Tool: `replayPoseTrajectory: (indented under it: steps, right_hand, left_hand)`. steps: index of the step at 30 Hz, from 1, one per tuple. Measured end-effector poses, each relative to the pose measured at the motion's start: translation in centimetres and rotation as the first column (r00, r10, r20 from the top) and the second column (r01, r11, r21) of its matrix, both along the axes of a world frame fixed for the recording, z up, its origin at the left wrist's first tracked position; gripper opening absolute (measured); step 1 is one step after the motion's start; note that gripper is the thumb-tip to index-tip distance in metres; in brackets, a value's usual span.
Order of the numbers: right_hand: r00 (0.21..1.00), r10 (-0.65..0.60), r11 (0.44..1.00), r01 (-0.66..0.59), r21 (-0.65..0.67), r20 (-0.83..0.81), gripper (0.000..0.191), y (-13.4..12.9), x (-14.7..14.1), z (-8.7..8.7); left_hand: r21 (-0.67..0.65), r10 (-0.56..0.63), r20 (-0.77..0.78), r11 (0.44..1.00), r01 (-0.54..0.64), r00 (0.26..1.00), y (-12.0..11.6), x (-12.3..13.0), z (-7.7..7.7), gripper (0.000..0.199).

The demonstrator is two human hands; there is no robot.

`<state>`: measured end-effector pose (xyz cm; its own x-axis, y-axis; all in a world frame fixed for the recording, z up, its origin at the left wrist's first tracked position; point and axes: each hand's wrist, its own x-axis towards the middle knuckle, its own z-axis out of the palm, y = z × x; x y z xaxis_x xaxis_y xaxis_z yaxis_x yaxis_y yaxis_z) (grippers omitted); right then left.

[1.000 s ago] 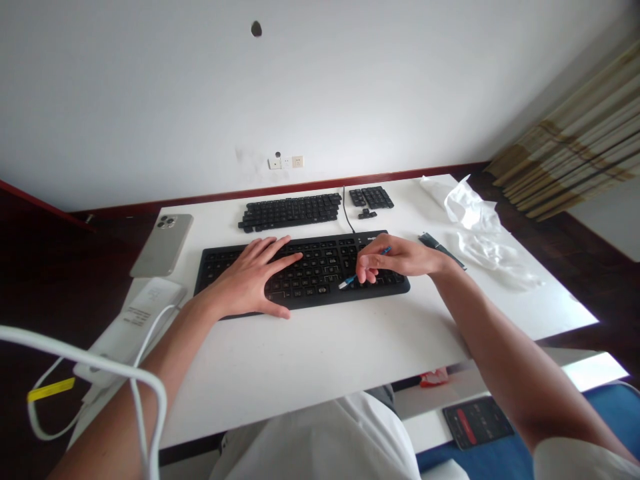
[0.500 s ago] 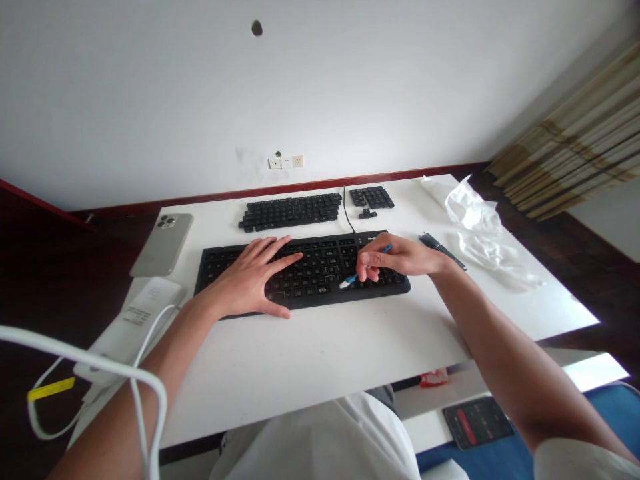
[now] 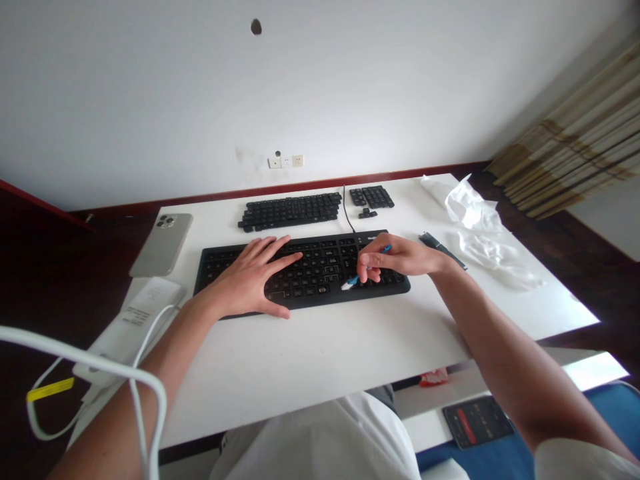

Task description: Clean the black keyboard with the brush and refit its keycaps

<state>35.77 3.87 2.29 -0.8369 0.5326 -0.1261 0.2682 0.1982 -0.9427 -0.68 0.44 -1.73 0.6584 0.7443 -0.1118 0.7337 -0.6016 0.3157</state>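
A black keyboard base (image 3: pixel 300 301) with its keycaps off lies on the white desk. Spread flat over its left half, my left hand (image 3: pixel 253 277) has its fingers apart and the thumb at the front edge. My right hand (image 3: pixel 390 257) is closed around a blue and white toothbrush (image 3: pixel 351 283), whose white bristle end touches or hovers just over the right part of the keyboard. The right end of the keyboard is partly hidden under that hand. Behind it sit rows of loose black keycaps (image 3: pixel 293 211) and a number-pad group of keycaps (image 3: pixel 377 197).
A phone (image 3: pixel 163 245) and a white power strip (image 3: pixel 145 313) with cables are on the left. To the right lie a black flat packet (image 3: pixel 443 249) and crumpled clear plastic (image 3: pixel 473 203). A second phone (image 3: pixel 477 422) rests below the desk's front edge.
The toothbrush head has shifted very slightly to the right with my right hand. My left hand stays in place on the keyboard.
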Motion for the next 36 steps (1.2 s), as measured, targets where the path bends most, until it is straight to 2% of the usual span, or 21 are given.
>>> replayPoseTrajectory:
  steps: [4, 8, 12, 17, 23, 30, 36]
  right_hand:
    - [0.999, -0.025, 1.0, 0.024, 0.02, 0.03, 0.047, 0.05, 0.02, 0.1]
    - [0.998, 0.02, 1.0, -0.02, 0.007, 0.059, 0.046, 0.05, -0.12, -0.11]
    - [0.999, 0.042, 0.999, -0.041, -0.026, 0.029, 0.047, 0.06, -0.03, -0.11]
    - [0.999, 0.037, 0.999, -0.037, 0.011, 0.022, 0.045, 0.13, 0.02, -0.06]
    - [0.991, 0.107, 0.991, -0.101, -0.084, 0.077, 0.052, 0.13, 0.37, -0.14]
    - [0.995, 0.097, 0.995, -0.097, -0.012, 0.022, 0.046, 0.1, 0.01, 0.37]
    - [0.989, 0.082, 0.993, -0.07, -0.098, 0.119, 0.055, -0.07, 0.23, 0.08]
  left_hand:
    - [-0.002, 0.001, -0.006, 1.0, -0.001, 1.0, -0.01, 0.08, 0.12, 0.114]
    - [0.004, -0.002, -0.009, 1.0, 0.002, 1.0, 0.03, 0.15, 0.19, 0.114]
    - [0.005, 0.004, -0.012, 1.0, -0.004, 1.0, 0.03, 0.15, 0.14, 0.115]
    - [-0.003, 0.007, -0.019, 1.0, -0.007, 1.0, 0.0, 0.14, 0.19, 0.116]
    - [-0.005, 0.012, -0.023, 1.0, -0.013, 1.0, 0.01, 0.21, 0.25, 0.115]
    - [0.003, 0.006, -0.024, 1.0, -0.006, 1.0, 0.04, 0.24, 0.22, 0.115]
    - [0.002, 0.008, -0.011, 1.0, -0.008, 1.0, 0.04, 0.11, 0.11, 0.115]
